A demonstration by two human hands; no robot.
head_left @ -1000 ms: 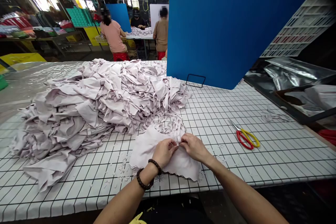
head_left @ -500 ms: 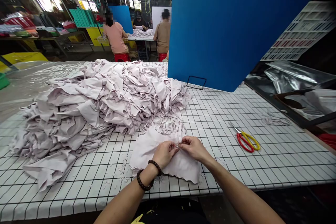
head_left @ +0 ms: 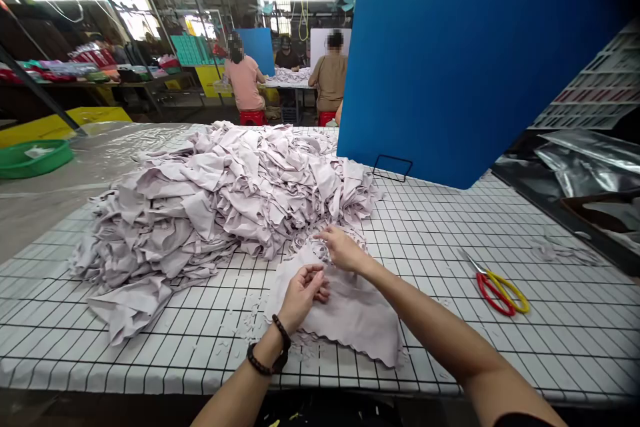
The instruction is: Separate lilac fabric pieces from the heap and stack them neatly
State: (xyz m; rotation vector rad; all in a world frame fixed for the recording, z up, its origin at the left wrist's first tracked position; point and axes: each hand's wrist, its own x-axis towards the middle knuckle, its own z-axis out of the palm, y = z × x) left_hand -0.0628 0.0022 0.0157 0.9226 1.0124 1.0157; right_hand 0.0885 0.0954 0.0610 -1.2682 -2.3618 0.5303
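Note:
A pale lilac cloth piece with a wavy edge (head_left: 357,320) lies flat at the front of the grid-patterned table (head_left: 430,233). My left hand (head_left: 303,293), with dark beads at the wrist, is over its left part, fingers curled and apart, holding nothing. My right hand (head_left: 340,248) reaches over the cloth's far edge, by small curled strips. Its fingers are bent, and whether they pinch anything is too small to tell. Behind and to the left rises a big heap of similar cloth (head_left: 240,187).
Scissors with red and yellow handles (head_left: 500,290) lie on the right. A blue board (head_left: 430,80) stands behind a black wire stand (head_left: 393,167). A green basket (head_left: 35,159) is far left. Small scraps dot the table. Several people sit or work in the background.
My hands have come apart. The right moved away from me to the cloth's far edge, and the left loosened its pinch. The view has turned slightly left.

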